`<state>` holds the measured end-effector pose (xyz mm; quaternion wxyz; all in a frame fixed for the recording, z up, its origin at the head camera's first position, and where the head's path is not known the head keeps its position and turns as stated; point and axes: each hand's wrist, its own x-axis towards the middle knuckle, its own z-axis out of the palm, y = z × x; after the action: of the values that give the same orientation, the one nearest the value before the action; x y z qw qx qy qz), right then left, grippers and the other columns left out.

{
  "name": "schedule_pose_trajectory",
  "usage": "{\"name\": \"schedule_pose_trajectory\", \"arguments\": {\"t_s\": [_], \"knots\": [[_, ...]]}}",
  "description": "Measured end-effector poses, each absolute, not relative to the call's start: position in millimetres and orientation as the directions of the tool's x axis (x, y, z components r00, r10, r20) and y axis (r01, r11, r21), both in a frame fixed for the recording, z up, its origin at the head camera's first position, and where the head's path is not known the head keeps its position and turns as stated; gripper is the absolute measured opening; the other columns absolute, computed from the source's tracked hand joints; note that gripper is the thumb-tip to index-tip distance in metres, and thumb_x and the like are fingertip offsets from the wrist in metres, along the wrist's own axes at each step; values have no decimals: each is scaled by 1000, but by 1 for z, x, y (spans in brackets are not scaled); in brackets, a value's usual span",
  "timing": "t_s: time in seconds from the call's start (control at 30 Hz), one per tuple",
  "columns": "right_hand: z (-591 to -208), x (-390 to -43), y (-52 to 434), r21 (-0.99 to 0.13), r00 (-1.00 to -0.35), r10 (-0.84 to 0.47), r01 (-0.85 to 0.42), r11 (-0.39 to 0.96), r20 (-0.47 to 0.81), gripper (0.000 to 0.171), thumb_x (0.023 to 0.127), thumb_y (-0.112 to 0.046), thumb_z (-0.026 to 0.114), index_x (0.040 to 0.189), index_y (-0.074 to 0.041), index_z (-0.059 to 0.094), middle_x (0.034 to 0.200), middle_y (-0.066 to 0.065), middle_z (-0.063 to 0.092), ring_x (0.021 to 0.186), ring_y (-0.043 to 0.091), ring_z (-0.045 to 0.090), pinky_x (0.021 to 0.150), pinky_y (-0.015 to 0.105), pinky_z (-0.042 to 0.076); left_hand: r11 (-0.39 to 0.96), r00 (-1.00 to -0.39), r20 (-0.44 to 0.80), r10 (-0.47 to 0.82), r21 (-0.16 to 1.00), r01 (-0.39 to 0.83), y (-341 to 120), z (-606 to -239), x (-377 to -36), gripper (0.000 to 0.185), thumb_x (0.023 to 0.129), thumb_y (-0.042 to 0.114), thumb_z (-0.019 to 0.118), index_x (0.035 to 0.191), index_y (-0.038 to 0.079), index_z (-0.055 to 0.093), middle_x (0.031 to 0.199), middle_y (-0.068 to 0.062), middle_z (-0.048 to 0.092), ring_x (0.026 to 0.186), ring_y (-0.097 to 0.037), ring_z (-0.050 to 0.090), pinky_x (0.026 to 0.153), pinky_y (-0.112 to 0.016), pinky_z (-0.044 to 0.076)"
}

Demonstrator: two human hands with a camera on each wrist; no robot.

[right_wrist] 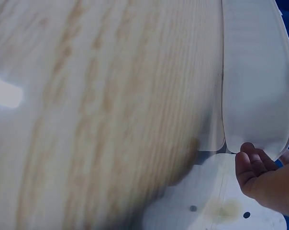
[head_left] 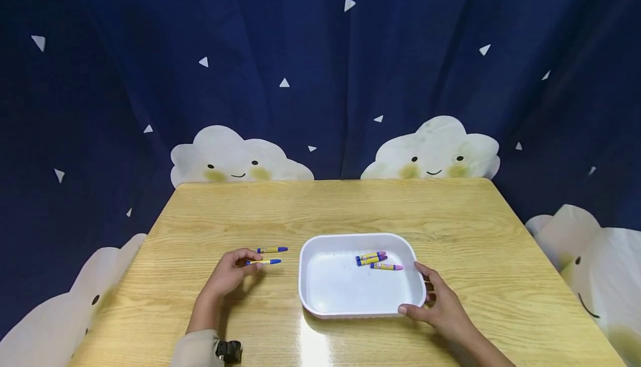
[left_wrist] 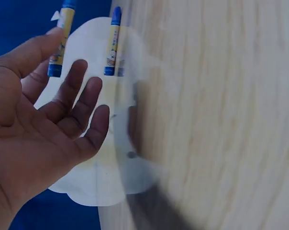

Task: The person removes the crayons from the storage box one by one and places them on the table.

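Observation:
My left hand (head_left: 232, 271) pinches a blue crayon (head_left: 270, 262) with a yellow wrapper between thumb and fingers, left of the tray. In the left wrist view this crayon (left_wrist: 66, 21) is held up off the table, while the other fingers are loosely bent. Just beyond it, another blue crayon (head_left: 272, 249) lies on the table. My right hand (head_left: 440, 303) grips the right end of a white plastic tray (head_left: 330, 294), thumb at the near corner and fingers along the side. Inside the tray lie three crayons in pink and purple shades (head_left: 385, 267), toward the right.
The light wooden table (head_left: 240, 206) runs back to a dark blue curtain (head_left: 320, 39) with white triangles. White cloud shapes with faces (head_left: 435, 147) stand along the table's back and sides.

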<state>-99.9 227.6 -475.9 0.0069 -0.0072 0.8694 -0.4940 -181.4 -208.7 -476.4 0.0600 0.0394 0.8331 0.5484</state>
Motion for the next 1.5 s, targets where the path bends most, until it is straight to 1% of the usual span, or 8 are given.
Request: {"name": "schedule_pose_trajectory", "arguments": {"t_s": [0.1, 0.37, 0.6, 0.83, 1.03, 1.2, 1.33, 1.5], "knots": [[-476, -101, 228, -860, -1000, -21, -4, 510, -8, 95, 63, -22, 87, 139, -3, 33, 114, 17, 52, 87, 23, 54, 72, 26, 47, 439, -991, -63, 120, 899, -4, -207, -479, -186, 12, 82, 7, 70, 93, 4, 68, 97, -8, 61, 77, -19, 49, 66, -30, 40], [-476, -102, 228, -866, -999, -33, -26, 500, 10, 94, 64, -22, 87, 139, -3, 33, 115, 15, 52, 88, 21, 54, 73, 26, 47, 564, -997, -16, 74, 825, 28, -198, -487, -199, 7, 80, 6, 72, 87, 7, 70, 103, -9, 64, 87, -21, 54, 71, -34, 41], [-477, -101, 229, -863, -1000, -27, -27, 504, 15, 95, 63, -23, 87, 139, -4, 34, 113, 15, 52, 87, 22, 54, 73, 26, 48, 632, -999, -20, 25, 775, 1, -192, -489, -204, 8, 77, 5, 74, 84, 6, 71, 91, -6, 65, 72, -18, 51, 61, -30, 40], [-479, -100, 229, -874, -999, -28, -42, 484, 32, 95, 62, -22, 87, 139, -4, 34, 112, 16, 52, 86, 23, 54, 72, 25, 48, 676, -999, -41, 15, 737, -20, -190, -488, -207, 8, 75, 6, 75, 82, 8, 72, 87, -2, 65, 79, -19, 54, 70, -36, 42], [-477, -99, 228, -886, -999, -32, -42, 461, 30, 94, 63, -20, 87, 139, -4, 34, 113, 16, 52, 87, 23, 55, 73, 26, 48, 670, -998, -55, 30, 742, -21, -191, -488, -208, 8, 76, 6, 75, 84, 8, 73, 84, -1, 65, 77, -18, 54, 69, -36, 43], [-479, -99, 228, -888, -999, -31, -34, 458, 22, 95, 63, -20, 87, 139, -4, 34, 111, 17, 52, 86, 24, 54, 72, 26, 48, 630, -998, -46, 32, 776, -16, -190, -479, -202, 12, 79, 9, 74, 91, 8, 73, 95, -8, 66, 89, -26, 60, 73, -41, 48], [-481, -99, 228, -886, -999, -31, -31, 462, 19, 95, 62, -21, 87, 139, -5, 34, 111, 16, 53, 86, 25, 55, 72, 26, 48, 609, -999, 4, 51, 792, 34, -180, -467, -195, 15, 78, 9, 74, 92, 5, 73, 97, -12, 63, 88, -29, 60, 70, -39, 49], [-482, -99, 229, -878, -999, -21, -38, 477, 32, 95, 61, -22, 88, 139, -5, 35, 110, 16, 53, 86, 25, 54, 72, 25, 49, 599, -991, 49, 127, 793, 116, -161, -455, -191, 15, 79, 12, 74, 93, 6, 73, 94, -9, 60, 84, -24, 56, 69, -38, 46]]}}
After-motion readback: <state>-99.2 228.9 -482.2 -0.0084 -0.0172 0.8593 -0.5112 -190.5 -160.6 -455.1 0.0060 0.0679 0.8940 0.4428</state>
